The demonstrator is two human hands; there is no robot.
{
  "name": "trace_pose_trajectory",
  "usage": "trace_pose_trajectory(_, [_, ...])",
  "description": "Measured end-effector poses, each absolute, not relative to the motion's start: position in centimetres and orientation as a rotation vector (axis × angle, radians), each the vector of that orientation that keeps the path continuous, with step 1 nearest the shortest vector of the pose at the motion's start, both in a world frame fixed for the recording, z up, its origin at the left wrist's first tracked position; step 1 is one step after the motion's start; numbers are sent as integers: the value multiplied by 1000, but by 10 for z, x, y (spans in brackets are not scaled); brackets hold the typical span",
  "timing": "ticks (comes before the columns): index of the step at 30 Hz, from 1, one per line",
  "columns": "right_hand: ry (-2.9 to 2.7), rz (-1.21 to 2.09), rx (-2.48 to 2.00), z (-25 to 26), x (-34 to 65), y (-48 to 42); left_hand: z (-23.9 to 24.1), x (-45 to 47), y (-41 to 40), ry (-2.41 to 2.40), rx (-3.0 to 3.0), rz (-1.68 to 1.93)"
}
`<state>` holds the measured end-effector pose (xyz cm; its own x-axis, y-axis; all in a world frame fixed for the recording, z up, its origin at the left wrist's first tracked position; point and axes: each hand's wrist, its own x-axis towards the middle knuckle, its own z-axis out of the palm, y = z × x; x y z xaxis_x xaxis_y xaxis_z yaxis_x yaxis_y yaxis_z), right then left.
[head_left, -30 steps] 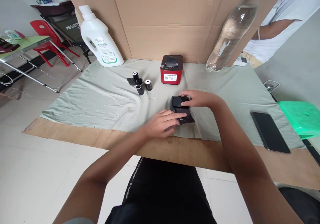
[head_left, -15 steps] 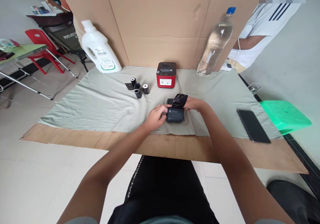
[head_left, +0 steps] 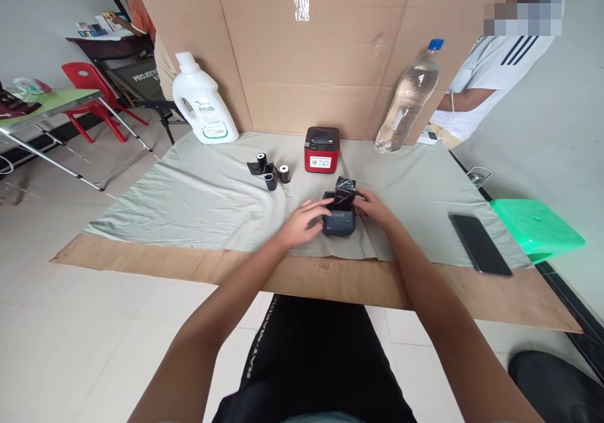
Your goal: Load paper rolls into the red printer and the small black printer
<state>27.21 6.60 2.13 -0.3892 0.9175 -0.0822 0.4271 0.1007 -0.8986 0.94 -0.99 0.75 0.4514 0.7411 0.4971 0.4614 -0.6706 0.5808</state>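
In front of me on the cloth stands a small dark compact printer [head_left: 338, 224] with its top open. A shiny black strip [head_left: 345, 190] rises from the opening and bends over at its top end. My left hand [head_left: 304, 223] lies against the printer's left side, fingers stretched over its opening. On the other side, my right hand [head_left: 370, 209] has its fingers apart, touching or very near the strip and the printer's right edge. What sits inside the opening is mostly hidden.
Several black rolls [head_left: 270, 182] stand left of a red and black box-shaped printer [head_left: 321, 162]. A white jug [head_left: 205, 105] and a water bottle [head_left: 408, 105] lean near the cardboard [head_left: 311, 58]. A phone [head_left: 479, 243] lies right. Two people are beyond the cardboard.
My right hand has let go of the black strip and drawn slightly back, and the strip now stands more upright. My left fingers have stretched out over the opening. The view has tilted up.
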Motion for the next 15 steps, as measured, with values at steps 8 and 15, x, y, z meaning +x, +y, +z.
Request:
trace_pose_trajectory(8, [-1951,1476,-1101,29,284,64,6,12,-9,1032,2376,943])
trace_pose_trajectory(15, [-2082,1428,-1176,44,282,50,-1,14,-6,981,2329,1097])
